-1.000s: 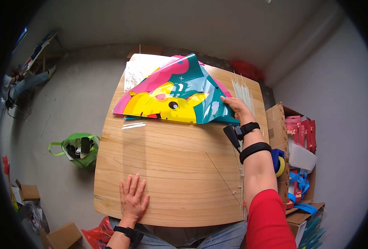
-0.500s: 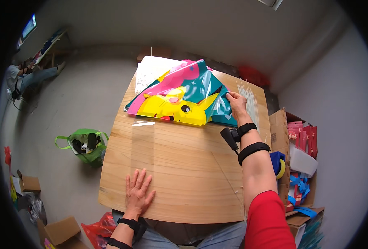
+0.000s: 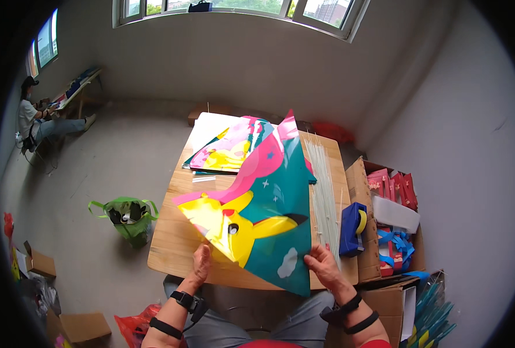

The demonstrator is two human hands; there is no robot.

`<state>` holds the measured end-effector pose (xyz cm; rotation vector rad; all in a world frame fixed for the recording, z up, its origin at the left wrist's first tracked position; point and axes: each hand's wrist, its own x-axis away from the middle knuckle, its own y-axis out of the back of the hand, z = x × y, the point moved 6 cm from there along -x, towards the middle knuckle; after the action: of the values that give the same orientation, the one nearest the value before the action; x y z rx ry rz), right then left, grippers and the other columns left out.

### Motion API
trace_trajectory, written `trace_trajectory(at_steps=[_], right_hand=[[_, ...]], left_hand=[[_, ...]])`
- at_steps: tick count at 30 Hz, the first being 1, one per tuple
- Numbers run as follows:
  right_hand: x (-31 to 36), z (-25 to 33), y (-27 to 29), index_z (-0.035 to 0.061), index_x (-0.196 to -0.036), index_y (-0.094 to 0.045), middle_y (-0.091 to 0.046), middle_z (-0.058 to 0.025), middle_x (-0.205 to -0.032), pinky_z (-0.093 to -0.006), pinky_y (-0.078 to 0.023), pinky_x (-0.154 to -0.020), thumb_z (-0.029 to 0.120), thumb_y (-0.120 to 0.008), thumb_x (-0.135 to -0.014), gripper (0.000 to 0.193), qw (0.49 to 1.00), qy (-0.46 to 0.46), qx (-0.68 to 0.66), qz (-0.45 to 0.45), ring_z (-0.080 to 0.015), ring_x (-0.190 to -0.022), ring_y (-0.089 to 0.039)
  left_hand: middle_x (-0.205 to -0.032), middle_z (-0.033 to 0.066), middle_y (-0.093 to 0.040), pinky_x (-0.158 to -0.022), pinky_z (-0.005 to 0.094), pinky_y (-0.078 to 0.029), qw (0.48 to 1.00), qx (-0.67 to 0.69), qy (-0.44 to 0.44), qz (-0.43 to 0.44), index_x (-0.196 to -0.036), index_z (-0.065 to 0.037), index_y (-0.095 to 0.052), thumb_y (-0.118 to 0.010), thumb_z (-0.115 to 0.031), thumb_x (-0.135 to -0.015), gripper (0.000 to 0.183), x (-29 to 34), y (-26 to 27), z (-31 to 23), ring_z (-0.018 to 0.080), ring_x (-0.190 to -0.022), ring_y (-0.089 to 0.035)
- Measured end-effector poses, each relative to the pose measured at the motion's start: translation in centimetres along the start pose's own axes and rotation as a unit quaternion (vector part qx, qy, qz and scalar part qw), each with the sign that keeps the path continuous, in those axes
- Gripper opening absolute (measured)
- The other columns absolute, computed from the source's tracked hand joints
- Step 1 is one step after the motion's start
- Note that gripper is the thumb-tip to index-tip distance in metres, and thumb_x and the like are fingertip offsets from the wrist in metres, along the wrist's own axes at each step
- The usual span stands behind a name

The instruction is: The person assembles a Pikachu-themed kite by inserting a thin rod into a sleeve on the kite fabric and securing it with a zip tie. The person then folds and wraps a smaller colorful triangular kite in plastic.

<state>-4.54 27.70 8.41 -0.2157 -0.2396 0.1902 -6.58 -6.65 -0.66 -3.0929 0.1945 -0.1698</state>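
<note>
Right grip (image 3: 325,269) had thumb and fingers pinched on the right edge of a glossy sheet (image 3: 277,232), low down near its bottom corner. Left grip (image 3: 201,264) was at the sheet's lower left edge with its fingers curled; whether it clasped the edge or only rested against it could not be told. Black straps (image 3: 183,299) circled both forearms.

The sheet, teal and pink with a yellow long-eared cartoon figure, was raised at a slant above the near part of the wooden counter (image 3: 173,249). One corner pointed up and away, while the bottom corner reached past the counter's near edge, over the person's lap.

Beyond it, partly covered by it in the view, a stack of similar printed sheets (image 3: 225,155) lay on the counter, with white strips (image 3: 204,179) just in front. Thin pale rods (image 3: 324,200) ran along the right side, near a blue tape dispenser (image 3: 350,239) with a yellow roll.

Farther right, a cardboard box (image 3: 362,214) contained red packets (image 3: 408,190), a white container (image 3: 395,215) and blue ribbons (image 3: 401,245). On the floor to the left stood a green bag (image 3: 134,235). Another person (image 3: 37,119) sat at the far left, and a window (image 3: 234,6) spanned the back wall.
</note>
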Motion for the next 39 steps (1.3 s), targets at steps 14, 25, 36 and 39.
trace_trajectory(at_steps=[14,25,36,39], right_hand=[[-0.2,-3.4,6.9,-0.0016,-0.137,-0.040,-0.060,-0.0241,-0.122,-0.0408,-0.054,-0.083,0.078,-0.051,-0.082,0.097,0.991,-0.102,-0.085,0.002,-0.0272,-0.095,-0.066],[6.1,-17.3,-6.7,0.0033,-0.141,-0.043,-0.052,-0.0126,-0.139,-0.0449,-0.047,-0.102,0.079,-0.043,-0.086,0.094,0.929,-0.305,0.019,0.210,-0.0288,-0.126,-0.052],[1.2,4.9,-4.1,0.0000,-0.133,-0.053,-0.062,-0.0090,-0.127,-0.0374,-0.043,-0.103,0.078,-0.030,-0.090,0.092,0.903,0.121,-0.382,0.155,-0.0213,-0.117,-0.057],[2.4,8.0,-4.1,0.0006,-0.121,-0.064,-0.069,-0.0073,-0.111,-0.0297,-0.051,-0.088,0.052,-0.048,-0.098,0.058,0.954,0.161,-0.243,0.062,-0.0160,-0.098,-0.065]], left_hand=[[-0.129,0.0056,-0.061,-0.101,0.0340,-0.045,0.944,0.264,0.180,0.084,-0.134,-0.004,-0.054,-0.063,-0.009,-0.095,0.040,15.1,-6.1,-3.5,0.0200,-0.118,-0.058],[-0.126,0.0075,-0.063,-0.099,0.0360,-0.046,0.928,0.346,0.109,0.085,-0.134,-0.004,-0.053,-0.056,-0.010,-0.096,0.039,19.9,-5.4,-8.8,0.0226,-0.114,-0.061],[-0.127,0.0070,-0.061,-0.100,0.0351,-0.047,0.955,0.289,0.042,-0.058,-0.134,-0.004,-0.051,-0.053,-0.008,-0.100,0.035,20.8,1.0,-8.1,0.0221,-0.114,-0.061],[-0.128,0.0074,-0.060,-0.101,0.0366,-0.047,0.953,0.291,0.059,-0.063,-0.135,-0.004,-0.050,-0.053,-0.008,-0.100,0.035,21.3,1.3,-7.1,0.0227,-0.116,-0.060]])
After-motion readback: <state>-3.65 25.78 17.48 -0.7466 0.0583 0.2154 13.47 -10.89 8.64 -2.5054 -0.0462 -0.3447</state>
